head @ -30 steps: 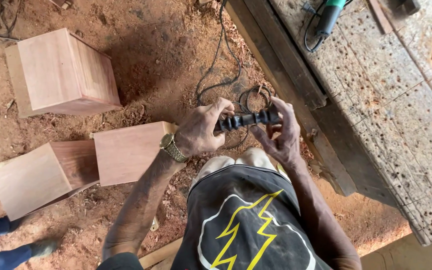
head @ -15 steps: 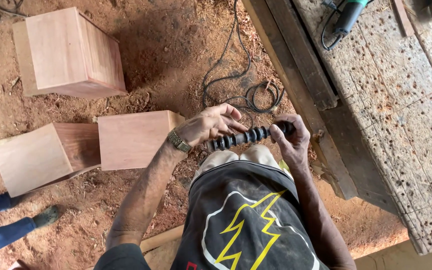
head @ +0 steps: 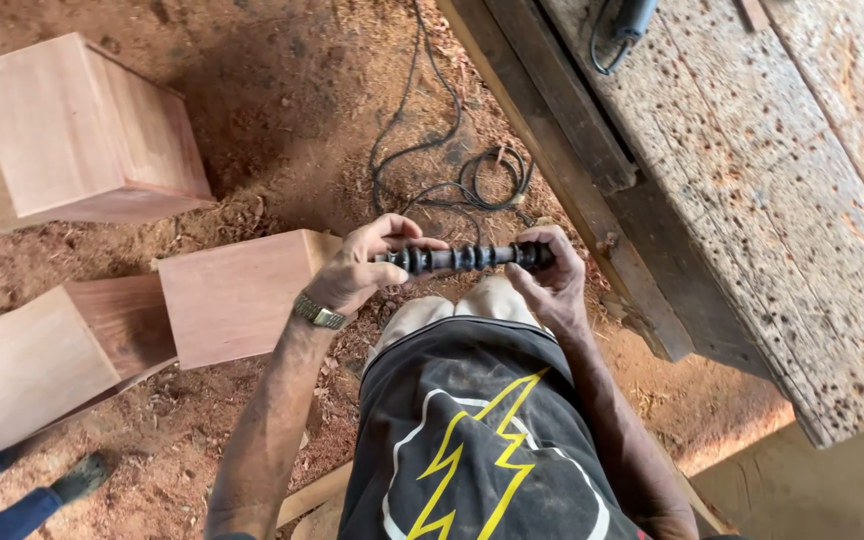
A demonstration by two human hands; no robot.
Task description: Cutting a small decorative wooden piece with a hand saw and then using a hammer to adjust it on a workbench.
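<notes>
View from above of a person standing on a sawdust-covered dirt floor (head: pixel 282 130). Both hands hold a black ribbed rod (head: pixel 467 258) level in front of the waist, above the person's knees. Its long axis runs left to right across the body, one end pointing toward the person's left, the other toward the right. The left hand (head: pixel 362 272), with a metal wristwatch (head: pixel 318 313), has its grip pinched around the rod's left end, thumb on top. The right hand (head: pixel 552 280) has its grip curled tightly around the right end.

Three pale wooden boxes sit on the floor to the left: a large box (head: pixel 77 130) farthest away, a middle box (head: pixel 237 295) just beside the left hand, and a near box (head: pixel 52 355). A black cable (head: pixel 462 180) lies coiled on the floor beyond the rod. A weathered, pitted wooden desk (head: pixel 752 220) stands to the right.
</notes>
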